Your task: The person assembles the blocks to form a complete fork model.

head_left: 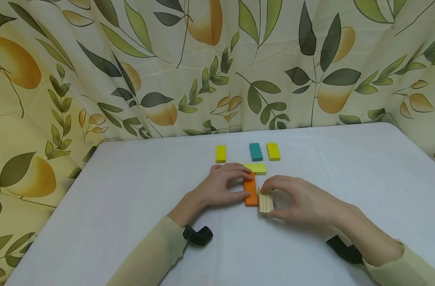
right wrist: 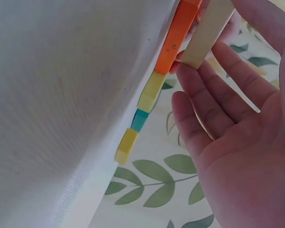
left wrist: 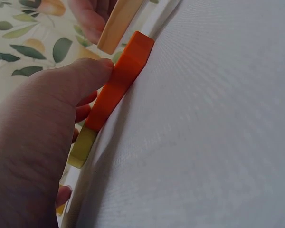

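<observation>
An orange block [head_left: 251,194] lies lengthwise on the white cloth, its far end meeting a yellow-green block [head_left: 259,169] set crosswise. My left hand [head_left: 222,184] holds the orange block from the left, thumb near its near end and fingers farther up. Just right of it, my right hand [head_left: 303,198] pinches a plain wooden block [head_left: 265,202] between thumb and fingertips. Both wrist views show this wooden block [left wrist: 118,26] raised off the cloth, apart from the orange one [right wrist: 175,40]. Its lower fingers are spread loosely in the right wrist view.
Farther back stand a yellow block [head_left: 221,153] on the left, a teal block [head_left: 256,151], and another yellow block [head_left: 273,151] on the right. A leaf-and-fruit patterned curtain [head_left: 203,79] hangs behind the table's far edge. Each wrist wears a black device [head_left: 198,236].
</observation>
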A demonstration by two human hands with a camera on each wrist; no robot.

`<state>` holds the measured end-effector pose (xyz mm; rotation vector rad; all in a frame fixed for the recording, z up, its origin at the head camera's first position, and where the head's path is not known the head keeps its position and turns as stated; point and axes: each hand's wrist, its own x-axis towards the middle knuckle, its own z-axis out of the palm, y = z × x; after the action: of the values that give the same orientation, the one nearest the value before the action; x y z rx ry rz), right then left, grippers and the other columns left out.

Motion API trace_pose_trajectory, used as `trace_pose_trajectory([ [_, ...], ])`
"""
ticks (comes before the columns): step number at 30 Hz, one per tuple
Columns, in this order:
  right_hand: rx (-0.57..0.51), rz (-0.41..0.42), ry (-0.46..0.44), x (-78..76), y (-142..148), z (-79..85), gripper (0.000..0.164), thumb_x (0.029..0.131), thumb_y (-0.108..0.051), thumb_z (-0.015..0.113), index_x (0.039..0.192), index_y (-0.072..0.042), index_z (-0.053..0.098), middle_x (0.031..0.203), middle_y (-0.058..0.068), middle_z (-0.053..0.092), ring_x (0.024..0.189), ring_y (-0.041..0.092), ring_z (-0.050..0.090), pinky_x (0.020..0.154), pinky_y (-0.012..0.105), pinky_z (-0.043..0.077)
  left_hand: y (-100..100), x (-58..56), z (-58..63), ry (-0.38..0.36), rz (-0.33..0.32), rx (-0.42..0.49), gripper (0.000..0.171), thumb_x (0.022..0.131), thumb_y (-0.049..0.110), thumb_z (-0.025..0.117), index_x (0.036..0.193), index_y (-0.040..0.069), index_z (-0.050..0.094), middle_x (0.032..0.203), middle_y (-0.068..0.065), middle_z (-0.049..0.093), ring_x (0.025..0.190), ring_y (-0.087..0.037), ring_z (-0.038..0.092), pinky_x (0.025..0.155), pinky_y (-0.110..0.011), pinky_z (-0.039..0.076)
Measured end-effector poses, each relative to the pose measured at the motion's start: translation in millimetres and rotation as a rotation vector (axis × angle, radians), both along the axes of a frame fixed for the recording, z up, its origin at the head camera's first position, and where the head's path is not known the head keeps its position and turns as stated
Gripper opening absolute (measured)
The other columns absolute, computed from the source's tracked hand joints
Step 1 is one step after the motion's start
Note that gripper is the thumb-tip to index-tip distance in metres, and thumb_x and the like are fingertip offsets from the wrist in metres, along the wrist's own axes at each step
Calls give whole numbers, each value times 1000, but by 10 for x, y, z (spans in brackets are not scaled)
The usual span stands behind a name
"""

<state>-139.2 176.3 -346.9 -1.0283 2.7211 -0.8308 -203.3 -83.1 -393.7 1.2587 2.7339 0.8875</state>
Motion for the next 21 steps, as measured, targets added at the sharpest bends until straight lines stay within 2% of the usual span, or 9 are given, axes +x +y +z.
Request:
trace_pose_trajectory([
  [14,-3,25,-36,92,-21,36,39,84,-35,84,118,-29,65,124,-16,60,118,14,56,102,49,45,2,-1,2,15,-6,15,35,90,37,76,122,24,72,134,11,60,132,-4,43,102,-47,27],
  [21,-23,33,-38,134,-53,27,40,84,-38,83,120,-30,66,124,-17,60,118,11,56,101,47,46,0,2,1,-1,-8,23,35,90,37,76,122,24,72,134,12,60,132,-4,43,103,-47,26],
])
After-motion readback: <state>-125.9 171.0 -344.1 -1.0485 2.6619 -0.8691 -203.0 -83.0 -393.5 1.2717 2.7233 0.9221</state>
